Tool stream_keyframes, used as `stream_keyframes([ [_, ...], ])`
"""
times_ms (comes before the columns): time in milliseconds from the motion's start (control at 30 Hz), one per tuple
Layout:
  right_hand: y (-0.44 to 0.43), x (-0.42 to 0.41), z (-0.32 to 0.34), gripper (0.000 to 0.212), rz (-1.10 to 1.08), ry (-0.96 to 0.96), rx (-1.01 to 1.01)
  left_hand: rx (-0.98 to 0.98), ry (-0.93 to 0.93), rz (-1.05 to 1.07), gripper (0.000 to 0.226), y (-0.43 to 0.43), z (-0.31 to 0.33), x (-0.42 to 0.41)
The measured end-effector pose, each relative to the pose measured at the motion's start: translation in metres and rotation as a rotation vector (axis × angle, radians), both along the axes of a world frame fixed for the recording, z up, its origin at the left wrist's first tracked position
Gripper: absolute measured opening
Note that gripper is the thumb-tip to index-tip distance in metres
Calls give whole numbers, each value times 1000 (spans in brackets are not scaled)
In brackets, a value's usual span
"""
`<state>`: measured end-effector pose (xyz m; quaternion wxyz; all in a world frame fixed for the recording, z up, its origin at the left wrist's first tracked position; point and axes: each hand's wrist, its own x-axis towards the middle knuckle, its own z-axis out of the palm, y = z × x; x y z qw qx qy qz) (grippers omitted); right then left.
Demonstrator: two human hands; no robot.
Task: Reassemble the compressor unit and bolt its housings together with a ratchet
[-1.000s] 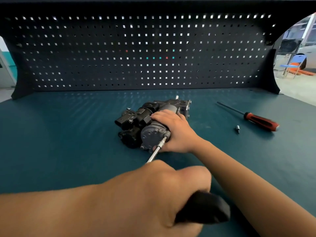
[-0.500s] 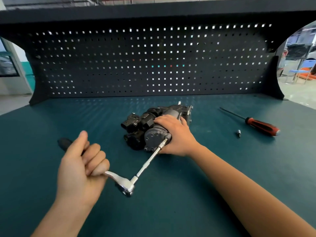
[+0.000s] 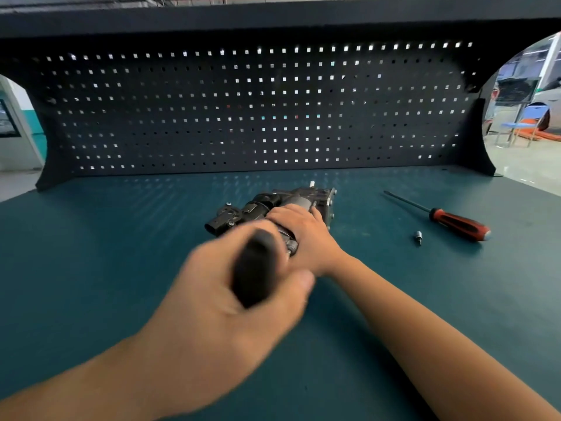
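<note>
The compressor unit (image 3: 258, 208) lies at the middle of the teal workbench (image 3: 91, 268), its markings too small to read. The right hand (image 3: 306, 235) clasps its near end, fingers curled over the housing. The left hand (image 3: 218, 323), blurred, is clenched round the black handle of the ratchet (image 3: 255, 268). A red-handled screwdriver (image 3: 455, 221) and a small socket (image 3: 418, 237) lie to the right.

I am reading no text, number or brand anywhere: the compressor unit (image 3: 243, 214), the blurred ratchet handle (image 3: 255, 268) and the screwdriver (image 3: 455, 221) near the table's right edge are showing me no legible marking.
</note>
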<state>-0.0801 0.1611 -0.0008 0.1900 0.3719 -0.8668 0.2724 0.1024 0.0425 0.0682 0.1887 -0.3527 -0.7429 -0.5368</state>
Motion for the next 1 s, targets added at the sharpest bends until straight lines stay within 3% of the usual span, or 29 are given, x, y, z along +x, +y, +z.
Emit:
stream_keyframes([
  [100,1,-1,0,74,0,-14,10,-581,149,157,33,16,-2,4],
  [200,3,-1,0,74,-10,-14,34,-852,49,344,29,15,-17,9],
  [233,3,0,0,73,-14,-19,39,-853,38,346,29,13,-19,9],
  [267,2,0,2,73,-17,-25,39,-796,5,312,25,11,-18,11],
  [367,1,-1,6,73,-42,-36,55,-280,-65,202,24,-1,-15,8],
  [467,0,0,5,75,-55,-39,62,633,-311,259,36,-30,-21,2],
  [533,2,2,2,78,-57,-40,55,1044,-497,217,36,-43,-34,-7],
  [600,2,3,1,81,-65,-38,58,1323,-644,183,32,-48,-46,-14],
  [667,2,4,1,83,-73,-45,73,1374,-642,178,31,-45,-55,-15],
  [1000,2,1,2,83,-68,-53,65,905,-374,227,46,-32,-27,-5],
])
